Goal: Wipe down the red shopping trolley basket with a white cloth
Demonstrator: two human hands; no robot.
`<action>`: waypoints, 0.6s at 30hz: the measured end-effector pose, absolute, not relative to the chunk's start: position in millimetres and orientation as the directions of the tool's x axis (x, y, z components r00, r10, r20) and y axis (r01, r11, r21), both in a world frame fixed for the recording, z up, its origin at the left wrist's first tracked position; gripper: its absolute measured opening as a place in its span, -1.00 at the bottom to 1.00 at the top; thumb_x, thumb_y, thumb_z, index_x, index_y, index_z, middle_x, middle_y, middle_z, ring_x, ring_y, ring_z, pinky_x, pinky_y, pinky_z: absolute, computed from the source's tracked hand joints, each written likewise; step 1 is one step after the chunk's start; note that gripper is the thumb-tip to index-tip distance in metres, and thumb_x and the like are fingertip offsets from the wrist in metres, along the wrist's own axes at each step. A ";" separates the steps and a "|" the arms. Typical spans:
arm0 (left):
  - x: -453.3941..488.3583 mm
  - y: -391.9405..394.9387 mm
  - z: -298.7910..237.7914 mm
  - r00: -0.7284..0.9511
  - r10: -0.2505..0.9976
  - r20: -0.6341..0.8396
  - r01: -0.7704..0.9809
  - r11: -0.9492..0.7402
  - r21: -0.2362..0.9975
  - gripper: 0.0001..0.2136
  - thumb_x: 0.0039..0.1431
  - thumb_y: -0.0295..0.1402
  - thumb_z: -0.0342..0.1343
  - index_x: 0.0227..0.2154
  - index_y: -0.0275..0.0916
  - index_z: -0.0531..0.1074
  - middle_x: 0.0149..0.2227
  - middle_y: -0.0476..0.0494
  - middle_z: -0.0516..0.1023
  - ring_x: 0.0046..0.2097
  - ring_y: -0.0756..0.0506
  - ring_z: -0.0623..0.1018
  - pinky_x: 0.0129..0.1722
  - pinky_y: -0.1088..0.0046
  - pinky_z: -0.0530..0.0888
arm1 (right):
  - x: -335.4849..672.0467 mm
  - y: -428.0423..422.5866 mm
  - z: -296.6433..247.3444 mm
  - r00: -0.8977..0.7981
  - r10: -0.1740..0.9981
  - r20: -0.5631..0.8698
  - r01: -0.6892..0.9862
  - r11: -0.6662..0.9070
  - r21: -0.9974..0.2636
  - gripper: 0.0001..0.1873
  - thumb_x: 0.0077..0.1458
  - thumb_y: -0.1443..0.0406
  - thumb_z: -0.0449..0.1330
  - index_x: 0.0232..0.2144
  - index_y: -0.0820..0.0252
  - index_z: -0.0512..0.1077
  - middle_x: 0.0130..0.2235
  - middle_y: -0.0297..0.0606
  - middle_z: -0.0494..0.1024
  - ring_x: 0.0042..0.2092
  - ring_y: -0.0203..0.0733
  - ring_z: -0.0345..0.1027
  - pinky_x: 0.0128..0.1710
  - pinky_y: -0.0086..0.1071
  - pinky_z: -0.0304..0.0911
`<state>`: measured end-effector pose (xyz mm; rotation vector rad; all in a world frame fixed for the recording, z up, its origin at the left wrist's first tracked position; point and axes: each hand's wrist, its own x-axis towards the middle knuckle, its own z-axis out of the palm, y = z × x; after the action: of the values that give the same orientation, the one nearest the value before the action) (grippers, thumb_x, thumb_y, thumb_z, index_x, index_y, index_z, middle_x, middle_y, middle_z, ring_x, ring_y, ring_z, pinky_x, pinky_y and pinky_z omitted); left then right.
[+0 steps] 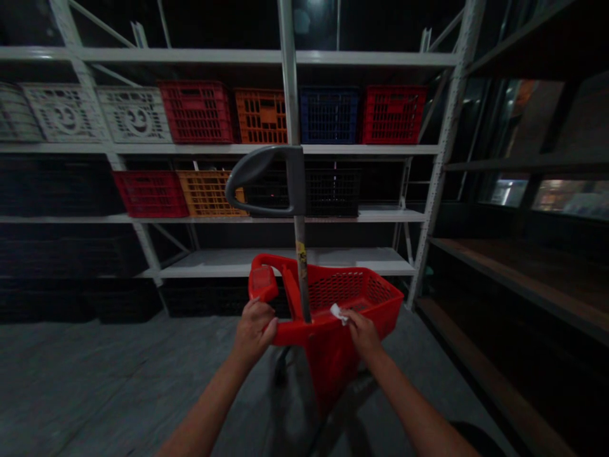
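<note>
The left hand curls its fingers closed around the rim of one red wheeled basket. The right hand pinches a white cloth, perhaps a tissue, against that rim. Seven crates sit on the top shelf; darker crates below are too dim to count.

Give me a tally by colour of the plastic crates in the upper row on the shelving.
White crates: 3
Red crates: 2
Orange crate: 1
Blue crate: 1
Total: 7
</note>
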<state>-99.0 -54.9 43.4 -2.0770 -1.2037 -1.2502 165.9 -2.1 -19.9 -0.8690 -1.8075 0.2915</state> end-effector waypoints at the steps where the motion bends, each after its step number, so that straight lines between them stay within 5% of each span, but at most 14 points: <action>1: -103.2 -53.7 43.5 0.219 0.461 0.860 0.842 -0.535 0.072 -0.78 0.04 -0.34 -0.09 -0.54 -0.21 0.45 -0.43 -0.05 0.48 -0.29 -0.05 0.47 0.01 0.23 0.32 | 161.7 -4.4 -18.2 -0.170 0.696 0.698 0.429 0.690 -0.583 -0.61 -0.06 0.51 -0.05 -0.25 0.15 0.45 -0.19 -0.24 0.53 -0.13 -0.21 0.40 -0.07 -0.26 0.27; 8: -126.9 -55.2 58.0 0.320 0.599 0.734 0.844 -0.532 0.066 -0.70 0.11 -0.36 -0.18 -0.54 -0.19 0.46 -0.38 -0.06 0.52 -0.17 -0.03 0.44 0.02 0.30 0.29 | 131.2 -13.7 -7.3 -0.291 0.691 0.662 0.431 0.712 -0.554 -0.67 0.02 0.46 -0.02 -0.21 0.14 0.43 -0.22 -0.25 0.54 -0.19 -0.22 0.41 -0.16 -0.34 0.29; 12: -118.6 -71.3 69.6 0.254 0.578 0.775 0.946 -0.314 -0.076 -0.78 0.09 -0.32 -0.09 -0.38 -0.15 0.47 -0.18 -0.09 0.52 -0.01 -0.16 0.36 0.06 0.08 0.15 | 155.6 -0.4 -25.7 -0.201 0.713 0.671 0.531 0.655 -0.538 -0.68 0.00 0.45 -0.03 -0.27 0.15 0.46 -0.27 -0.21 0.55 -0.24 -0.18 0.42 -0.23 -0.33 0.30; 16: -80.8 -85.9 73.9 0.171 0.639 0.750 0.984 -0.142 -0.103 -0.71 0.11 -0.17 -0.09 -0.26 -0.20 0.43 -0.22 -0.17 0.53 -0.10 -0.17 0.43 0.01 0.07 0.15 | 171.2 2.5 -20.2 -0.294 0.734 0.612 0.575 0.647 -0.501 -0.67 -0.04 0.46 -0.01 -0.33 0.11 0.49 -0.34 -0.26 0.57 -0.32 -0.20 0.43 -0.32 -0.40 0.27; 18: -66.4 -87.5 72.4 0.120 0.691 0.713 0.992 -0.049 -0.119 -0.61 0.11 -0.07 -0.15 -0.42 -0.25 0.46 -0.39 -0.20 0.55 -0.25 -0.18 0.47 -0.09 0.09 0.21 | 171.3 3.4 -1.9 -0.431 0.728 0.533 0.559 0.679 -0.476 -0.69 -0.06 0.46 0.01 -0.42 0.08 0.51 -0.43 -0.32 0.56 -0.40 -0.23 0.41 -0.39 -0.45 0.24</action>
<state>-66.4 -87.5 72.4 -1.8029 -1.6306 -0.6459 171.3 3.4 -1.9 -0.9850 -2.1500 0.2929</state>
